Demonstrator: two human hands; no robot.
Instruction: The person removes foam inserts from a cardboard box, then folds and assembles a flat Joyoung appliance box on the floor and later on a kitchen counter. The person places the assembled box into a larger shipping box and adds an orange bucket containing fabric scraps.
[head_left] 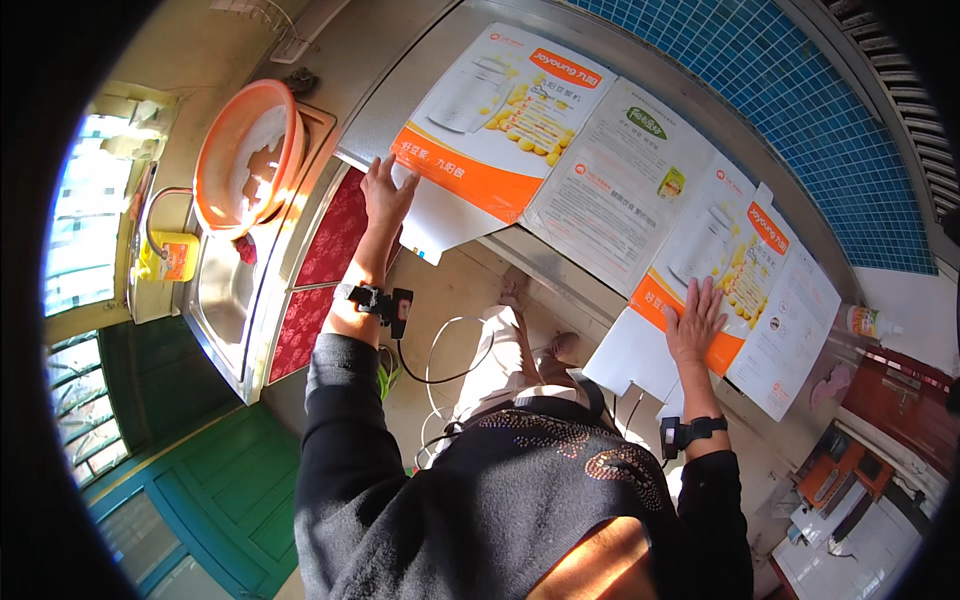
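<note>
A flattened cardboard box [600,210] lies unfolded across the steel counter, with white, grey and orange panels and pictures of a white appliance and yellow beans. Its white flaps stick out past the counter's near edge. My left hand [388,200] is at the left corner of the box, fingers apart, touching or just beside the orange band. On the right-hand panel rests my right hand [697,322], flat with spread fingers over the orange strip. Neither hand grips anything that I can see.
To the left, an orange plastic basin [250,155] stands by a steel sink [222,290], with a yellow container [178,257] behind the tap. Blue tiles [800,110] line the wall beyond the counter. A bottle [870,321] stands past the box's right end.
</note>
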